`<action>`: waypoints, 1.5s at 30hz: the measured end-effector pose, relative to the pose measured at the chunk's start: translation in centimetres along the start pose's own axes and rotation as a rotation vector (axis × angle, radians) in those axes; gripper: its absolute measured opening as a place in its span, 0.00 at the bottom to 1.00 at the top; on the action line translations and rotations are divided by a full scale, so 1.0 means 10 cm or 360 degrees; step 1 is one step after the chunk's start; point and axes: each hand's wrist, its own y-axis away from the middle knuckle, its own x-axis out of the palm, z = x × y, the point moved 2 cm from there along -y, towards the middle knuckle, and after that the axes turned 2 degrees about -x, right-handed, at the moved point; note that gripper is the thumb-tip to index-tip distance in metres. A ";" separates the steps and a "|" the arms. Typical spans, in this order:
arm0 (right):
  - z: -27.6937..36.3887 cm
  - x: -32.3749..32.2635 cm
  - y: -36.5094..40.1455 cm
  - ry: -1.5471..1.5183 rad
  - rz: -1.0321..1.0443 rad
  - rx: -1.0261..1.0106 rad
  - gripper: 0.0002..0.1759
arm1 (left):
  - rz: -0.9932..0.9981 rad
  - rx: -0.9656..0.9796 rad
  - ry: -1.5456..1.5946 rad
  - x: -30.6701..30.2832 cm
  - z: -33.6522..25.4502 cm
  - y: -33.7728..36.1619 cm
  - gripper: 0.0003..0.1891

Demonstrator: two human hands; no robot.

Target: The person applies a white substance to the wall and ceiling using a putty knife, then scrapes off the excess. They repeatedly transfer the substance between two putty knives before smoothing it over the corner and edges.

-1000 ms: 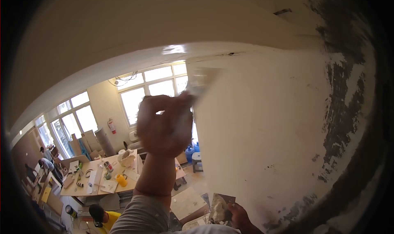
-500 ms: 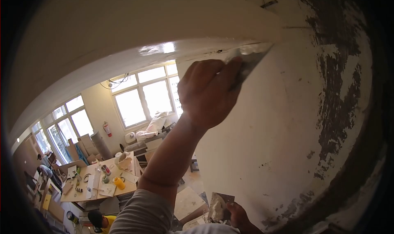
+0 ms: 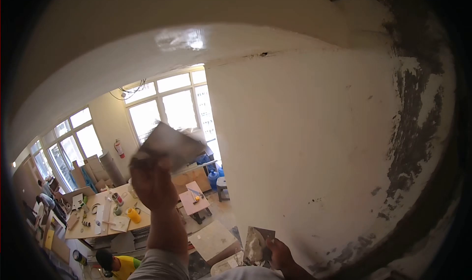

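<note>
My left hand (image 3: 155, 184) is raised in front of the windows, closed on a broad scraper (image 3: 172, 145). Its flat metal blade points up and is smeared by motion; most of its handle is hidden by my fingers. The scraper is apart from the wall. Low in the view, my right hand (image 3: 282, 254) grips a second flat blade (image 3: 265, 233) with a lump of pale putty (image 3: 254, 246) on it. The pale wall (image 3: 305, 142) rises behind and to the right, meeting a beam underside with a shiny wet patch (image 3: 179, 39).
A worktable (image 3: 101, 228) with tins, a yellow bottle (image 3: 133, 214) and tools stands at lower left. Below me is a person in a yellow top (image 3: 125, 266). A small pink-topped table (image 3: 194, 197), a stool (image 3: 222, 184) and a board (image 3: 214, 240) are on the floor side.
My left hand has pulled the scraper off the upper wall edge and brought it down and left. My right hand still holds the putty-laden blade low down. The view has shifted slightly.
</note>
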 end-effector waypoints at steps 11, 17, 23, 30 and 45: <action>0.34 0.55 -0.24 -0.2848 -0.0034 0.1383 0.19 | 0.0242 -0.2855 0.0599 -0.95 0.90 2.39 0.14; 0.47 1.10 -0.06 -0.2914 0.0055 0.1597 0.20 | 0.0968 -0.2962 -0.0021 -1.60 0.93 2.74 0.13; 0.58 1.30 0.22 -0.1969 -0.0198 0.1081 0.19 | 0.1199 -0.2927 -0.0219 -2.17 0.94 2.93 0.15; 0.81 1.20 0.58 -0.1592 -0.0254 0.1203 0.20 | 0.1097 -0.2740 -0.0394 -2.75 1.05 3.65 0.11; 1.13 1.41 0.68 -0.2559 -0.0584 0.1825 0.20 | 0.0305 -0.3161 0.0298 -2.76 1.05 4.18 0.13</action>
